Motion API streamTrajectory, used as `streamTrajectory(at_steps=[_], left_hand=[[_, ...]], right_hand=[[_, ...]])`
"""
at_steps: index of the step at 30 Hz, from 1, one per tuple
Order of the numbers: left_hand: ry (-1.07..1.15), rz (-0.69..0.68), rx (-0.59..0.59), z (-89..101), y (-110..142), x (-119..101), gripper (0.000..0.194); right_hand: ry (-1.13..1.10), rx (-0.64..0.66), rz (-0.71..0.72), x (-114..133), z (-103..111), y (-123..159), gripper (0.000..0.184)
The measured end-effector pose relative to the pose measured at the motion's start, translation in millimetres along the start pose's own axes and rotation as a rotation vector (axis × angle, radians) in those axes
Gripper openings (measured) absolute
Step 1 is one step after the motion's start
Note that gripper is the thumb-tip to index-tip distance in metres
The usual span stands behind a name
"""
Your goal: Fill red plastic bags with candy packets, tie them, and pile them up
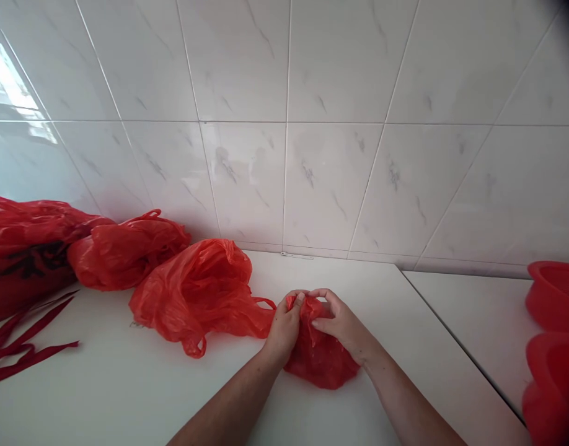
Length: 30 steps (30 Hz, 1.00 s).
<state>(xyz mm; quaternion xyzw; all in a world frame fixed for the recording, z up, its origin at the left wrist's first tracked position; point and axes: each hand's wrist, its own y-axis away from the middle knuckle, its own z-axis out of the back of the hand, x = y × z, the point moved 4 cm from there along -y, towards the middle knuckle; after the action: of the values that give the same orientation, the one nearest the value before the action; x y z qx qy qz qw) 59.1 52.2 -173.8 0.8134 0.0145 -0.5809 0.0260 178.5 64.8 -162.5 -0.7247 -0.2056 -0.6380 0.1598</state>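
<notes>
A small red plastic bag [322, 367] hangs low over the white tabletop, its lower part bulging and its top gathered up. My left hand [284, 327] is closed on the gathered top, with the thumb pressed along the edge. On the other side, my right hand [343, 325] curves its fingers and thumb around the bag's upper right part. Both sets of fingertips nearly meet at the top, and some fingers are hidden behind the plastic. I cannot make out what is inside. Just left of my left hand lies a larger crumpled red plastic bag [196, 294] with loop handles.
Another bunched red bag [126, 251] and a big red bag with black markings [24, 260] lie at the left, near dark red straps [31, 347]. Red plastic stools [556, 365] stand at the right. A tiled wall [331, 179] rises behind the white tabletop [149, 396].
</notes>
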Motion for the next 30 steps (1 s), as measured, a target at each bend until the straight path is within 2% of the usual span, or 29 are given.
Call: streamTrajectory(at_steps=[3,7,9,11,15,16,17,19,23,27,30], left_hand=[[-0.042,-0.051,0.019,-1.9,4.5,-2.4,0.026],[-0.112,-0.138,0.129,-10.3,10.4,-6.8,0.021],[-0.167,-0.191,0.167,-14.2,11.2,-8.6,0.019],[-0.225,-0.243,0.159,-15.2,10.4,-9.5,0.019],[-0.302,-0.277,0.065,-8.8,7.2,-8.9,0.022],[-0.307,-0.285,0.032,-5.6,6.3,-9.2,0.024],[-0.303,-0.303,-0.006,-1.9,5.3,-10.1,0.025],[-0.291,-0.36,-0.077,7.1,2.7,-13.0,0.025],[-0.37,-0.439,-0.193,28.9,-6.0,-16.6,0.021],[-0.339,-0.383,-0.363,46.3,-11.9,-13.2,0.037],[-0.29,-0.306,-0.368,44.3,-12.9,-9.0,0.042]], right_hand=[[0.189,-0.194,0.015,-5.2,5.8,-4.4,0.038],[0.398,-0.432,0.031,-11.6,17.9,-7.4,0.014],[0.422,-0.487,0.048,-11.6,21.8,-7.2,0.012],[0.341,-0.452,0.077,-9.4,22.5,-6.9,0.015],[-0.128,-0.16,0.021,-6.4,19.2,-7.8,0.031],[-0.247,-0.129,0.013,-5.5,21.6,-7.8,0.033],[-0.341,-0.141,0.021,-5.0,26.8,-8.0,0.032],[-0.44,-0.244,0.061,-6.9,43.7,-8.7,0.028],[-0.441,-0.437,0.069,-22.4,84.9,-10.1,0.023],[-0.438,-0.587,0.075,-37.0,117.6,-10.4,0.021],[-0.443,-0.64,0.101,-39.7,126.6,-10.9,0.021]])
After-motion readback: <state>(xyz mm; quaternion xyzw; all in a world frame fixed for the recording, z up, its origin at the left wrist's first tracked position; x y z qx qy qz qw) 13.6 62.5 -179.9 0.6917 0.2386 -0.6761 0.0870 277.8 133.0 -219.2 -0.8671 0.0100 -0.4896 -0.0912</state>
